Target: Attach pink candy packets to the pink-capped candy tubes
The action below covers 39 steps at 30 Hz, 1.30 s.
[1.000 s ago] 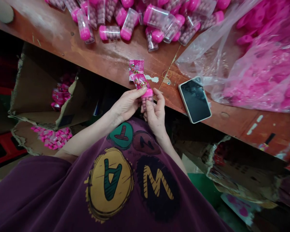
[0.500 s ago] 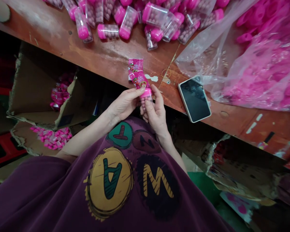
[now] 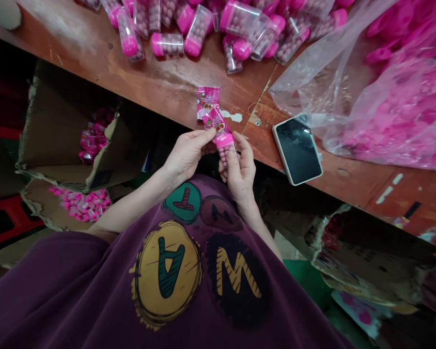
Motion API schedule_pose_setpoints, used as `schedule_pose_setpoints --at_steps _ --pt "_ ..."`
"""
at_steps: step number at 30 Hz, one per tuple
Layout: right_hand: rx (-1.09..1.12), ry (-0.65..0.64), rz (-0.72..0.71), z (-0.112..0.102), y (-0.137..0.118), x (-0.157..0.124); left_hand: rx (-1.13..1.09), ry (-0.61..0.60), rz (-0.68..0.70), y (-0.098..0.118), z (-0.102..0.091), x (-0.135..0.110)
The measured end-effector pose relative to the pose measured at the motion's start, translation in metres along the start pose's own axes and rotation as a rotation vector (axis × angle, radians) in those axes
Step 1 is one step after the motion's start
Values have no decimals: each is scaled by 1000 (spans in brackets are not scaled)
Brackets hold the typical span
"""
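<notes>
My right hand (image 3: pixel 241 169) is closed around a small clear bottle (image 3: pixel 225 151) of pink candy balls, its bright pink cap pointing up and slightly left. With thumb and fingers, my left hand (image 3: pixel 189 155) pinches the lower edge of a printed pink sachet (image 3: pixel 216 119) just above the cap. The sachet overlaps the cap's upper edge; whether the two are joined, I cannot tell. A second pink sachet (image 3: pixel 208 97) lies behind it at the table edge, partly covered by the first. Some of my left fingers are hidden behind the bottle.
Several similar bottles (image 3: pixel 199 31) lie piled across the wooden table (image 3: pixel 131 77). To the right are a phone (image 3: pixel 298 149) and a clear plastic bag (image 3: pixel 392 116) of pink pieces. A torn cardboard box (image 3: pixel 54 121) with pink packets stands below left.
The view has shifted slightly, moving the table things right in the picture. The bottle and held sachet have tilted a little more to the left at the top. Both hands keep their grip.
</notes>
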State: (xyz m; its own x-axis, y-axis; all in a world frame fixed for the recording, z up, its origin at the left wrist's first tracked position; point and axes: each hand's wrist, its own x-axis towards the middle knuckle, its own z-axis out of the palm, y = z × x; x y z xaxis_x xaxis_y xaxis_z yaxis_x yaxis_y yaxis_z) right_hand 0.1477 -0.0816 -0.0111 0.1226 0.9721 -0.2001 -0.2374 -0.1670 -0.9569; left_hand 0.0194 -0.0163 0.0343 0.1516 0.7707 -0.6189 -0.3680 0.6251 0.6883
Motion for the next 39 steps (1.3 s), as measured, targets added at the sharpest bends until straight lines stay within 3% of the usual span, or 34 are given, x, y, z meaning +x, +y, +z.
schedule_pose_setpoints --at_steps 7,14,18,23,27,30,39 --pt "69 -6 46 5 -2 -2 -47 26 -7 -6 -1 2" --pt "31 -12 41 6 1 -5 -30 -68 -51 -2 5 -2" --pt "-20 26 3 2 3 -4 -59 3 -78 -2 3 2" --pt "120 48 35 -11 -3 2 -39 24 -94 -1 -2 3" --pt "112 81 -9 -16 -6 7 -55 30 -123 -2 0 1" --pt "1 173 -58 -11 -4 11 -46 5 -133 -5 3 -2" --pt "-103 256 -194 1 3 23 40 -89 -68 -15 9 -13"
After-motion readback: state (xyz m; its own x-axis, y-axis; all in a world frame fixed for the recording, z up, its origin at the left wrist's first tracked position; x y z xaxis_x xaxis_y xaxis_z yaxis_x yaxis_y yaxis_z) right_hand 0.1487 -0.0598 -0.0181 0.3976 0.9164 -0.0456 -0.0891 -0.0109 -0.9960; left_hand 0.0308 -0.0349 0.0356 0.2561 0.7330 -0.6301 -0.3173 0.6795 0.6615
